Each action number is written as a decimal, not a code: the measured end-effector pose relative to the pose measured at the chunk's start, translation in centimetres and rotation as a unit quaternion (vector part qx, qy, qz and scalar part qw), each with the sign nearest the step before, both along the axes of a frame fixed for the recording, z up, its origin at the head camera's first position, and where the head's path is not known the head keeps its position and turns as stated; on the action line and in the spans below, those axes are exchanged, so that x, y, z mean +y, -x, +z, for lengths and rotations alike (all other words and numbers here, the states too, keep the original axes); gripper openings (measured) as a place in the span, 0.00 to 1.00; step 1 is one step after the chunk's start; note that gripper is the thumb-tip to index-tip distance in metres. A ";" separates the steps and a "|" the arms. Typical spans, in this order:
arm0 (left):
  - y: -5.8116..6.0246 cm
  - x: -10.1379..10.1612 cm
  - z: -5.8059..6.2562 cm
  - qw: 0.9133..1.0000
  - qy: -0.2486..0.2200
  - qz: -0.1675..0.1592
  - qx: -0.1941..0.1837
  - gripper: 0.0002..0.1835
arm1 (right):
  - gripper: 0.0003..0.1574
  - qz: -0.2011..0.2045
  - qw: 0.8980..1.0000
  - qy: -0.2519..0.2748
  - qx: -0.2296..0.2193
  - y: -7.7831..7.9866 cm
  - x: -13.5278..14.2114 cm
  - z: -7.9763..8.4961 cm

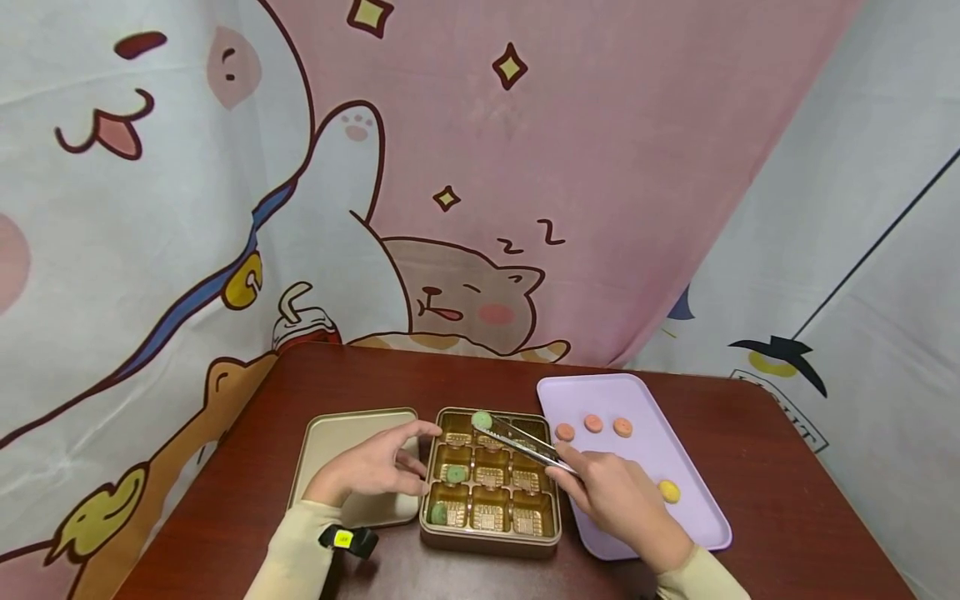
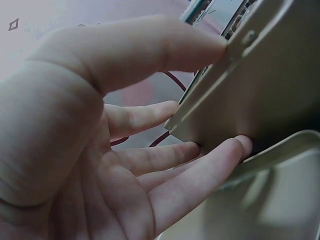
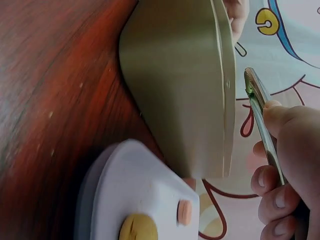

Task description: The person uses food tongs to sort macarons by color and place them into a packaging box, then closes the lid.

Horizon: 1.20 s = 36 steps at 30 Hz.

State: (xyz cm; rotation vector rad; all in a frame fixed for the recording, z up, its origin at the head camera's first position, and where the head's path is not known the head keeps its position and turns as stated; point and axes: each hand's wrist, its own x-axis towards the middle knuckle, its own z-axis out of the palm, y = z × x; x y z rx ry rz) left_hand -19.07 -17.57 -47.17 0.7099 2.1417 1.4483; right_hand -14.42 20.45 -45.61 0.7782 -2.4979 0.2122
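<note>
My right hand [image 1: 618, 492] grips a pair of metal tongs [image 1: 528, 446]. Their tips are at a small green macaron [image 1: 482, 420] over the back-left compartment of a gold tin [image 1: 491, 546] with a divided insert. In the right wrist view, green shows between the tips of the tongs [image 3: 270, 150]. Two more green macarons lie in the left column, one in the middle compartment [image 1: 455, 474] and one in the front compartment [image 1: 438, 513]. My left hand [image 1: 378, 462] rests on the tin's left side; in the left wrist view, its thumb meets the rim and its fingers lie against the wall.
The tin's lid [image 1: 352, 425] lies left of the tin, partly under my left hand. To the right is a lilac tray [image 1: 652, 458] bearing three pink macarons [image 1: 593, 423] and a yellow one [image 1: 669, 492]. A printed cloth [image 1: 600, 167] hangs behind the brown table [image 1: 780, 492].
</note>
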 end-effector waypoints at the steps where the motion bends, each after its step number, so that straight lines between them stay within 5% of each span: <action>1: 0.0 0.0 0.0 1.000 0.000 0.000 0.000 0.43 | 0.13 0.003 1.000 -0.001 0.000 0.1 -0.2 0.0; 36: -0.2 0.1 0.2 1.000 -0.007 0.007 -0.007 0.43 | 0.18 -0.007 1.000 -0.017 -0.017 -0.3 -1.8 0.1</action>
